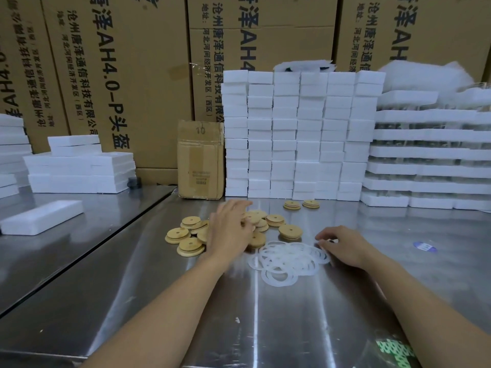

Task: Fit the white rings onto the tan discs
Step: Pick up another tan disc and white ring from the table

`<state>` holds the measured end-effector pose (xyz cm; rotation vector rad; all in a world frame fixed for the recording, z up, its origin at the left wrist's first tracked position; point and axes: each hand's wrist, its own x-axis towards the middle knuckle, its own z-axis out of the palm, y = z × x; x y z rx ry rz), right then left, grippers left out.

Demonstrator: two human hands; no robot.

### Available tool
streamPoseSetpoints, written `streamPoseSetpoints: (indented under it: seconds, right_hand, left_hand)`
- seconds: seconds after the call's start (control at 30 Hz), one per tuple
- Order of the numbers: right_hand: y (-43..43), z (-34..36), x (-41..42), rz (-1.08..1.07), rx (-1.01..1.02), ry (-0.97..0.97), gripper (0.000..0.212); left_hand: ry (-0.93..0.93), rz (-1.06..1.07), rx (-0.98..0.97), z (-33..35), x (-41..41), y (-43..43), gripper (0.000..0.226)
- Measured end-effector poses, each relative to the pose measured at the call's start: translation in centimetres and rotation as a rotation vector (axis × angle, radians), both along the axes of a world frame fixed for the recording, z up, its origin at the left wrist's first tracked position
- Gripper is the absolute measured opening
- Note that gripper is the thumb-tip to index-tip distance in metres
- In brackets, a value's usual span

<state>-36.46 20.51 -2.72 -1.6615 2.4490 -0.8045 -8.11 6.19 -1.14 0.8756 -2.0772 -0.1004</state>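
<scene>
The left hand (230, 231) reaches over the heap of discs (290, 231) near the middle of the bench (265, 314). Its fingers are spread and bent down onto the discs, but it is blurred, so I cannot tell whether it grips one or only touches them. The right hand (344, 247) lies just right of the rings (281, 261), fingers curled, with thumb and fingertips closed on the right rim of that heap. The discs are round, tan and thick, each with a small hole in the centre, and some have a groove round the edge. About eleven show in the loose heap, several overlapping and some hidden under the left hand. Two more sit apart toward the far edge. The rings are thin, flat and milky white, lying overlapped in one heap just in front of the discs. There are roughly ten, too tangled to count surely. Along the far edge stand tall stacks of white foam blocks (300, 134), with a small cardboard box (200, 160) to their left and large printed cartons (119, 75) behind. A blue sticker (425, 247) lies toward the right edge.
</scene>
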Motion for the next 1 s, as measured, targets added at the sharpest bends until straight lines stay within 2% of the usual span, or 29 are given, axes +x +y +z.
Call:
streamPoseSetpoints:
  seconds: [0.1, 0.2, 0.37, 0.5, 0.77, 0.83, 0.93, 1.0]
  right_hand:
    - [-0.3, -0.1, 0.5, 0.038, -0.009, 0.015, 0.011]
    - [-0.2, 0.1, 0.9, 0.066, -0.026, 0.013, 0.014]
    - [-0.2, 0.3, 1.6, 0.11, -0.034, -0.016, 0.012]
    - [-0.3, 0.3, 1.8, 0.111, -0.031, -0.016, 0.008]
    - [-0.5, 0.0, 1.8, 0.112, -0.034, -0.033, 0.011]
    - [-0.5, 0.0, 1.9, 0.118, -0.038, -0.035, 0.014]
    - [-0.4, 0.1, 2.1, 0.131, -0.039, -0.028, 0.013]
    - [-0.4, 0.2, 2.3, 0.135, -0.052, -0.026, 0.012]
  left_hand:
    - [-0.178, 0.091, 0.002, 0.0, 1.0, -1.7, 0.059]
    - [-0.266, 0.119, 0.075, -0.5, 1.6, -3.0, 0.057]
    - [-0.198, 0.121, 0.11, -0.7, 1.6, -3.4, 0.048]
    - [-0.102, 0.124, 0.074, -0.4, 1.5, -2.7, 0.019]
    - [-0.043, 0.226, 0.011, -0.1, 1.5, -2.0, 0.012]
    - [-0.049, 0.212, 0.04, -0.1, 1.5, -1.9, 0.018]
    - [-0.061, 0.142, 0.057, -0.2, 1.4, -1.8, 0.041]
    - [-0.073, 0.083, 0.031, -0.4, 1.3, -1.8, 0.045]
